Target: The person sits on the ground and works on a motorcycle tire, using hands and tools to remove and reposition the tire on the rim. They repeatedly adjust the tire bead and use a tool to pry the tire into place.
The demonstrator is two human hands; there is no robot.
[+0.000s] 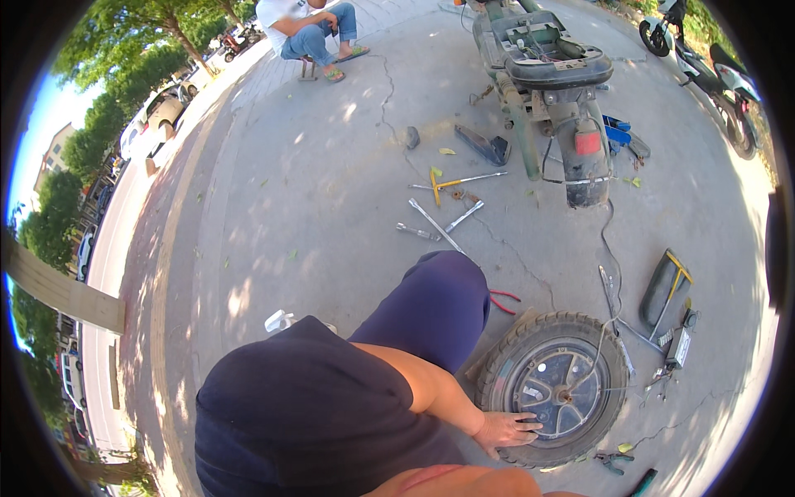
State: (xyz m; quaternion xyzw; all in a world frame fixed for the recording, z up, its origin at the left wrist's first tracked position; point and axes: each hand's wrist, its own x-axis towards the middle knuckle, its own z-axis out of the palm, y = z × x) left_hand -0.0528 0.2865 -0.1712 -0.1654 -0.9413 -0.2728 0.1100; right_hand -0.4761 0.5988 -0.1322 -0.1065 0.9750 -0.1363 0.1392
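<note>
My left hand (509,430) lies on the near left side of a scooter wheel (577,325), its fingers stretched out over the rim and the thumb lower down by the tyre. The wheel lies flat on the pavement, with a knobbly tyre, a dark hub and an axle (565,396) in its middle. A thin cable (610,321) runs from the hub to the scooter. Part of bare skin shows at the lower edge, but my right hand is out of the picture. Red pliers handles (505,301) stick out beside my bent knee (447,302).
Ahead stands a partly stripped scooter (551,74). Wrenches (435,224) and a yellow-handled T-wrench (436,187) lie before my knee. Right of the wheel are a black seat-like part (661,286) and a metal box (678,348); pliers (614,462) lie nearer. A person (310,33) sits far left.
</note>
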